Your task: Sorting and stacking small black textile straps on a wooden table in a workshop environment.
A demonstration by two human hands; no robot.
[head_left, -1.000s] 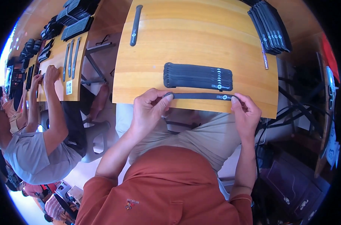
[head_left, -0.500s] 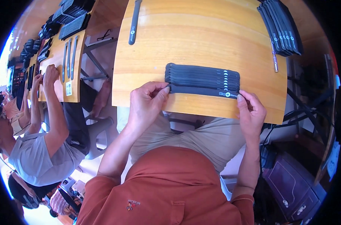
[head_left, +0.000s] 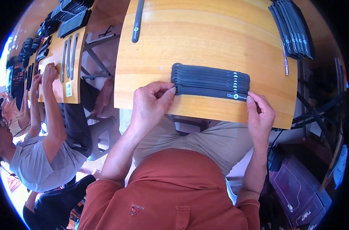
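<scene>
A row of overlapping black straps (head_left: 209,76) lies across the wooden table in front of me, each set slightly below the one behind it. The nearest black strap (head_left: 203,92) has a pale and green logo toward its right end. My left hand (head_left: 153,103) pinches the left end of that strap between thumb and fingers. At its right end, the thumb and forefinger of my right hand (head_left: 260,113) are closed on the strap's tip.
A single strap (head_left: 137,23) lies at the table's far left. Stacked black straps (head_left: 293,32) sit at the far right, beside a slim pen-like tool (head_left: 286,61). To the left, a co-worker (head_left: 44,153) handles things at another table (head_left: 73,86) bearing straps and black bundles.
The view has shifted slightly. Both my hands keep their hold on the ends of the nearest strap, which stays against the row.
</scene>
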